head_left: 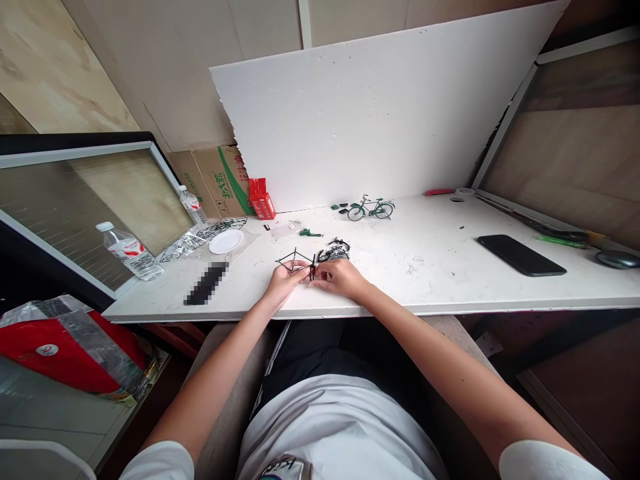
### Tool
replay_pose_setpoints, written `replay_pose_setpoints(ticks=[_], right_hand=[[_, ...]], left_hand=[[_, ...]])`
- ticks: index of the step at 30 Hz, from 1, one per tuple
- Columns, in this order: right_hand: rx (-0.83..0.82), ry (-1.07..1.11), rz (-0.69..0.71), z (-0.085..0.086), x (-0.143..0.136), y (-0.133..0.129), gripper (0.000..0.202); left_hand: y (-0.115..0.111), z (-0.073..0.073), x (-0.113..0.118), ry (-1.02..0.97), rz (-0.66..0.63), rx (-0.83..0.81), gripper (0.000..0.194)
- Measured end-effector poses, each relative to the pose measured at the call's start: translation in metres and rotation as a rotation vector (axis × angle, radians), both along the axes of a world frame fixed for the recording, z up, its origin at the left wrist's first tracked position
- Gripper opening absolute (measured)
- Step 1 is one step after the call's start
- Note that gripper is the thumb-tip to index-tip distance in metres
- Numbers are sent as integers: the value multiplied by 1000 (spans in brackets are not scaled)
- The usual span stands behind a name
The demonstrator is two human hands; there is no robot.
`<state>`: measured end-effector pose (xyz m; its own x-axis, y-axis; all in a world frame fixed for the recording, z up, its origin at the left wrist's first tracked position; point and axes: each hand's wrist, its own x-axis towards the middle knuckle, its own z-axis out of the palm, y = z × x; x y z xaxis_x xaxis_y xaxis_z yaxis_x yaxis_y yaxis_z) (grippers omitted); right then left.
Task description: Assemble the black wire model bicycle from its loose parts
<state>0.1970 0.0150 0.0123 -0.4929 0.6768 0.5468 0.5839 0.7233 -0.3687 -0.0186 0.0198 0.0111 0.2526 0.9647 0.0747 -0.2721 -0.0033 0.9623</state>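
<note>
Near the table's front edge, my left hand [286, 281] pinches a small black model bicycle frame [294, 257] whose thin bars stick up above the fingers. Close on its right, my right hand [337, 277] has its fingers closed at the frame's front end, on a dark upright piece [313, 267] too small to name. Just behind the right hand lies a cluster of small black model parts [334, 251]. A green small part with a thin rod [311, 233] rests farther back. Toward the white board stands a finished-looking green model bicycle [371, 209].
On the left are a white round lid-like disc [227, 241], black parts sprues [200, 235], a pixelated dark rectangle [206, 283] and water bottles [131, 252]. A red box [262, 200] stands behind. A black phone [521, 255] and a mouse [618, 259] lie right. A white board [380, 113] closes the back.
</note>
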Motion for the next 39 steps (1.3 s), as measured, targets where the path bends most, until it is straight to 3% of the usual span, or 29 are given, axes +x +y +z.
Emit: replay_pose_setpoints(ticks=[13, 24, 28, 32, 34, 36, 39], right_hand=[[-3, -12, 27, 4, -1, -5, 32], [-41, -2, 71, 6, -1, -4, 59], [-133, 142, 110, 13, -7, -12, 66], [-286, 619, -2, 24, -9, -10, 74], [-333, 732, -46, 29, 0, -1, 66], [-350, 684, -121, 33, 16, 9, 53], [-345, 491, -343, 34, 47, 21, 47]], left_hand=[[-4, -1, -1, 58, -50, 20, 59], [-8, 3, 1, 183, -24, 87, 58], [-7, 1, 1, 188, -22, 84, 59], [-8, 0, 1, 165, -47, 82, 56], [-9, 2, 2, 154, -48, 68, 54], [-11, 5, 3, 137, -46, 52, 55], [-13, 7, 3, 104, -40, 35, 56]])
